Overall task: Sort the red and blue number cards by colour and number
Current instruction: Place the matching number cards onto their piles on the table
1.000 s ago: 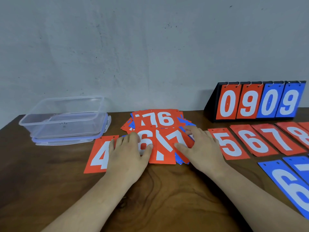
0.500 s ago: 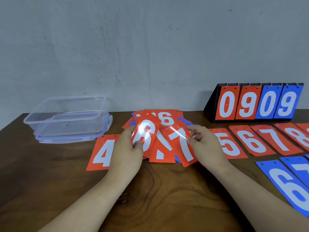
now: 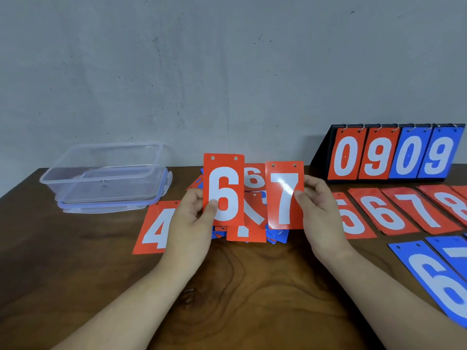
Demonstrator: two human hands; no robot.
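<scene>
Mid-sort, pickup step. Left hand (image 3: 188,218) fingers pinch red 6 card (image 3: 223,189), right hand (image 3: 319,210) fingers pinch red 7 card (image 3: 285,195); both upright above mixed pile (image 3: 250,231) on worktop (image 3: 240,286). Next, prob.: lay each on matching red 6 stack (image 3: 379,210) & red 7 stack (image 3: 419,208) at right, edges squared.

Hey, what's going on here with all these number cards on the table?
A person is sorting number cards. The left hand holds up a red 6 and the right hand a red 7, both above a mixed pile of red and blue cards. A red 4 lies left of the pile. To its right lies a red row running 5 to 8, with blue cards nearer. A clear box sits far left and a scoreboard stands back right.
</scene>
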